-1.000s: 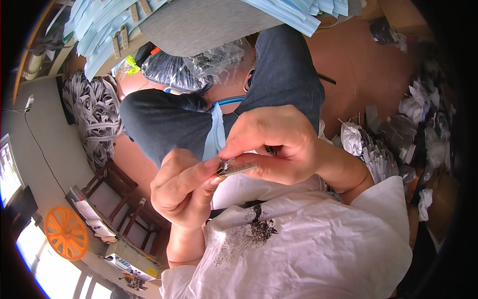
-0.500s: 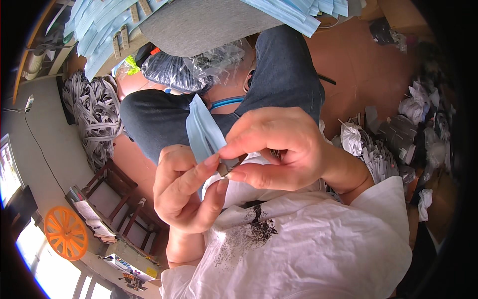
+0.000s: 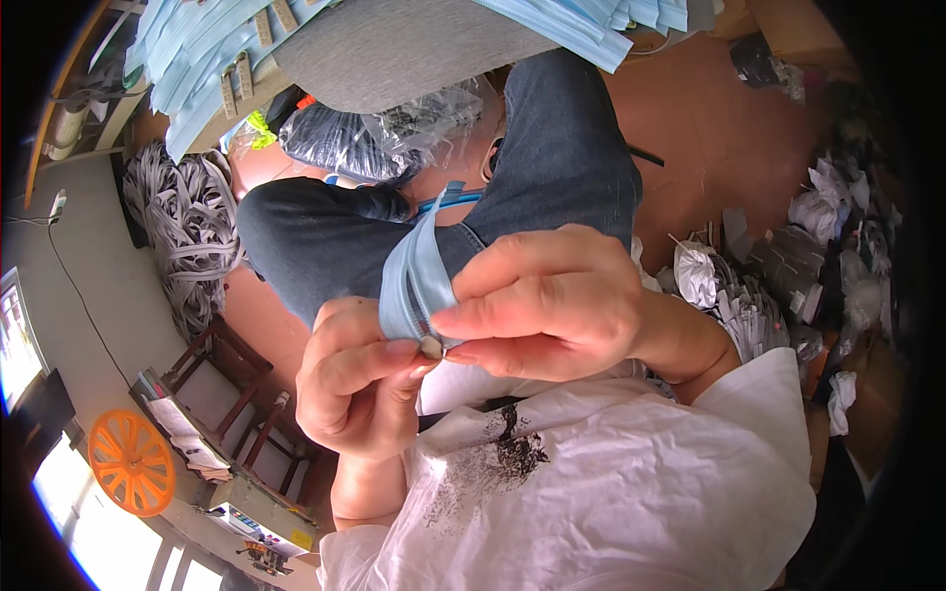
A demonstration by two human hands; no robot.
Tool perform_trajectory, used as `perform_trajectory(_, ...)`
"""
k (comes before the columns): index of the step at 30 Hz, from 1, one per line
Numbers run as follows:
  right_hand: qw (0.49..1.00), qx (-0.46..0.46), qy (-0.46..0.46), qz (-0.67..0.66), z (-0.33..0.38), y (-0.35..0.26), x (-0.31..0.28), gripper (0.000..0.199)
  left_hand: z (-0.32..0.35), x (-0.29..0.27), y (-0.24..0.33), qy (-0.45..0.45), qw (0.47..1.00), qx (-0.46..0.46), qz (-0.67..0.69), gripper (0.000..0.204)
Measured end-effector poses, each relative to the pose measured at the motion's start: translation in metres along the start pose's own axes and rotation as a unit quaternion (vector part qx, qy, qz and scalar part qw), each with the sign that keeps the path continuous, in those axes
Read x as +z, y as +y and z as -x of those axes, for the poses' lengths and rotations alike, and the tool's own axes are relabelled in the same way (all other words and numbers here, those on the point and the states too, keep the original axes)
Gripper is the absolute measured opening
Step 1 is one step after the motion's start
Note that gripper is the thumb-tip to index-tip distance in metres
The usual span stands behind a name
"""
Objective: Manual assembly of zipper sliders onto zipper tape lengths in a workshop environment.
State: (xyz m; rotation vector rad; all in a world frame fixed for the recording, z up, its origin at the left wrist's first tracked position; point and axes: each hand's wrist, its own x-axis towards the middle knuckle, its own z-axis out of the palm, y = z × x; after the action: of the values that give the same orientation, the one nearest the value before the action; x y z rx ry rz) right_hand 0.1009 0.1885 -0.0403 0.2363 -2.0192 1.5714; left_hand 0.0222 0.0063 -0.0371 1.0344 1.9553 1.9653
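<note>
A light blue zipper [image 3: 406, 286] rises in a curve from my fingertips over my lap, its tapes lying side by side with a dark line of teeth between them. A small pale metal piece, seemingly a zipper slider [image 3: 431, 347], shows between both thumbs and forefingers at the zipper's lower end. My left hand [image 3: 355, 369] is closed, pinching the slider from the left. Closed too, my right hand [image 3: 557, 305] pinches the zipper's right edge close by. The fingers partly hide the slider and the tape end.
Ahead is a grey surface [image 3: 394, 54] with stacks of light blue zippers [image 3: 197, 59] on it and small clips among them. Grey strips [image 3: 182, 236] lie heaped at left, beside a wooden chair [image 3: 217, 364]. A plastic-wrapped bundle [image 3: 340, 138] and piled scraps [image 3: 788, 266] are on the floor.
The zipper has bent into a curve, its far end now further right. My left hand has shifted slightly left and down, and the right fingers have closed more over the tape.
</note>
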Motion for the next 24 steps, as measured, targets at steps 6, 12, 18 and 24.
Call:
perform_trajectory(6, 0.999, -0.052, 0.015, 0.007, 0.0052, 0.0069, 0.0022, 0.027, -0.0012, 0.0021, 0.0027, -0.003, 1.0, 0.002, -0.011, 0.017)
perform_trajectory(12, 0.998, -0.051, 0.016, 0.022, 0.0011, 0.005, 0.0032, 0.022, 0.001, 0.0026, 0.0023, 0.011, 1.0, -0.007, -0.004, 0.016)
perform_trajectory(18, 0.995, -0.089, 0.01, 0.04, 0.0017, 0.0082, 0.0031, 0.028, 0.0021, 0.0009, 0.0021, 0.02, 1.0, 0.003, -0.005, 0.017)
perform_trajectory(24, 0.995, -0.086, 0.005, 0.049, 0.0018, 0.0072, 0.0018, 0.029, 0.0006, -0.0041, 0.0006, -0.029, 0.999, 0.014, 0.0, 0.018)
